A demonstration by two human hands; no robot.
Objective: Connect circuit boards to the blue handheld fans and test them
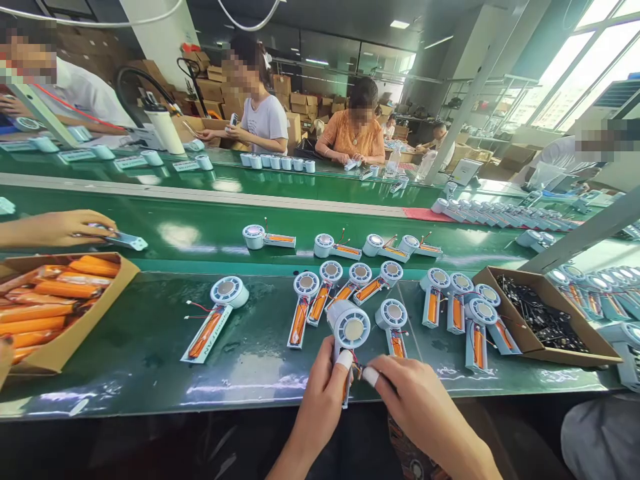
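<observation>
A white handheld fan (351,327) with a round grilled head and an open handle is in my left hand (323,393); the fingers wrap around it just below the head. My right hand (420,400) is closed in a pinch beside the handle. Thin wires (357,367) run from the fan to its fingertips, and whatever small end they grip is mostly hidden. Another fan (393,320) lies just behind my right hand, its orange battery in the handle. Farther left, a single fan (215,319) rests with its red wires sticking out.
A carton of orange battery packs (65,293) stands left; a carton of small black parts (545,313) stands right. Several fans (305,287) lie between them. More fans (340,247) sit on the green belt (210,233). At left, another person's hand (65,228) holds a pale part. Co-workers sit opposite.
</observation>
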